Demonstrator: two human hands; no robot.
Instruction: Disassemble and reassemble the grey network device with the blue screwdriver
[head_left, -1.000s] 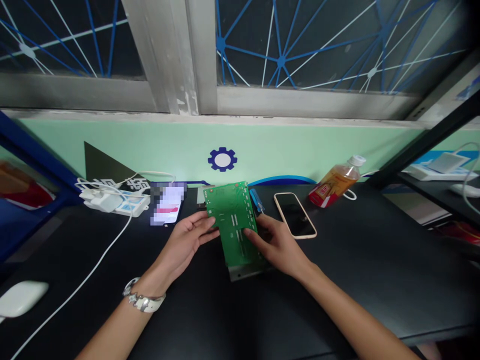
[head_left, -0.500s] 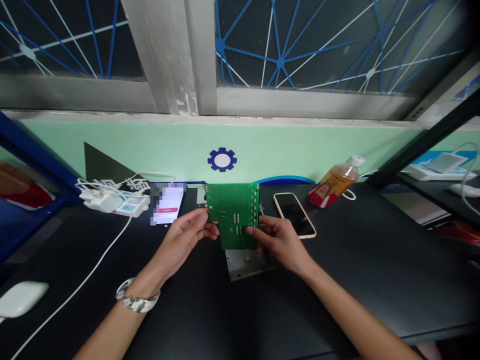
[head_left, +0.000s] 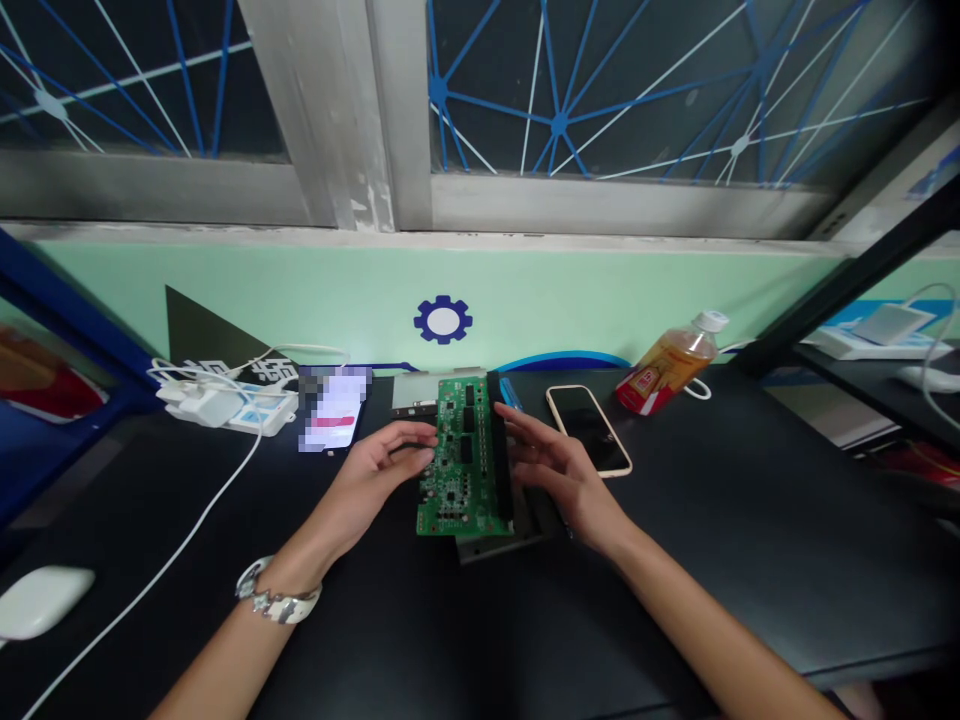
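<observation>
A green circuit board (head_left: pixel 457 490) faces up with its chips and small parts showing, and a long black strip (head_left: pixel 500 460) runs down its right side. My left hand (head_left: pixel 382 470) pinches the board's left edge between thumb and fingers. At the other edge, my right hand (head_left: pixel 559 475) has its fingertips against the black strip, thumb and fingers slightly apart. Beneath the board lies a metal plate (head_left: pixel 495 549), mostly hidden by it. Behind the board is another flat metal piece (head_left: pixel 409 390) with a dark front edge.
Right of the board lie a phone in a pale case (head_left: pixel 589 425) and a drink bottle (head_left: pixel 667 365). To the left are a lit phone (head_left: pixel 337 410), a white power strip (head_left: pixel 262 410) with cables and a white rounded object (head_left: pixel 45 602). Blue items (head_left: pixel 510 392) sit behind my right hand.
The circuit board has turned over from its plain back to its component side and tilted down flatter over the metal plate. My right thumb has come off its face to the right edge.
</observation>
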